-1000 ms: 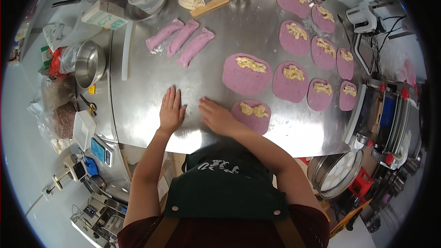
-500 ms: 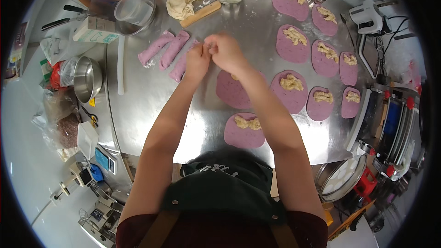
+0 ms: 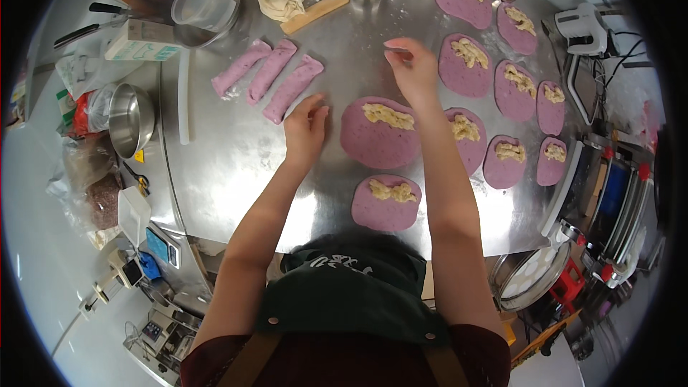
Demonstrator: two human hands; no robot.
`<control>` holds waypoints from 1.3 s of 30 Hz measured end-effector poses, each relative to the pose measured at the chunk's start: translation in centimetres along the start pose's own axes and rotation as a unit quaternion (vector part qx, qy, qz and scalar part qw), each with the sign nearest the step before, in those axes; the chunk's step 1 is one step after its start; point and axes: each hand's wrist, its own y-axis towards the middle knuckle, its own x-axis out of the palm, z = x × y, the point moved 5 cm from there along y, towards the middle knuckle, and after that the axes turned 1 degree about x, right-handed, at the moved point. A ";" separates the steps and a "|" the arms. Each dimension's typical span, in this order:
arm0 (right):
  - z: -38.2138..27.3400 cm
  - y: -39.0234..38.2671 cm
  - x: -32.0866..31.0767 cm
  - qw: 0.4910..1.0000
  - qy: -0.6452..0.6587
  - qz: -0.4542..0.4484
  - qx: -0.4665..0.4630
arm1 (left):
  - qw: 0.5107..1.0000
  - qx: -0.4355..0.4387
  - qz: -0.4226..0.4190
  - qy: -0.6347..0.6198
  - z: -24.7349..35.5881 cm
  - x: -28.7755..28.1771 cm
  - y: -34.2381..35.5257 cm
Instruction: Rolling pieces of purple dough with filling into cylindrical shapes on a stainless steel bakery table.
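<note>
Two bare hands above a steel surface (image 3: 222,179) set with pink dough. The left hand (image 3: 305,132) is just beside the lower end of the nearest of three dough rolls (image 3: 272,73); its fingers are loosely bent, thumb apart, with nothing seen in them. Whether they touch that roll cannot be told. The right hand (image 3: 416,72) is beyond the upper right edge of the large dough piece (image 3: 378,147); thumb and forefinger curve toward each other across a small gap, apparently holding nothing. The large piece lies flat between the hands, a strip of pale filling (image 3: 388,116) across its far part. A smaller filled piece (image 3: 387,213) lies nearer the body, and another (image 3: 469,150) is partly hidden by the right forearm.

Note on handling: the dough looks soft and thin, so it would best be lifted lightly at the far edge with the fingertips of both hands, evenly, without stretching. The filling should be kept off the rim, where it could hinder sealing. The forearm is best held high, clear of the neighbouring pieces.
</note>
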 end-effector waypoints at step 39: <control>4.4 -7.3 -3.4 0.946 -0.296 -0.123 0.052 | 0.902 0.154 -0.299 0.272 2.7 9.8 5.0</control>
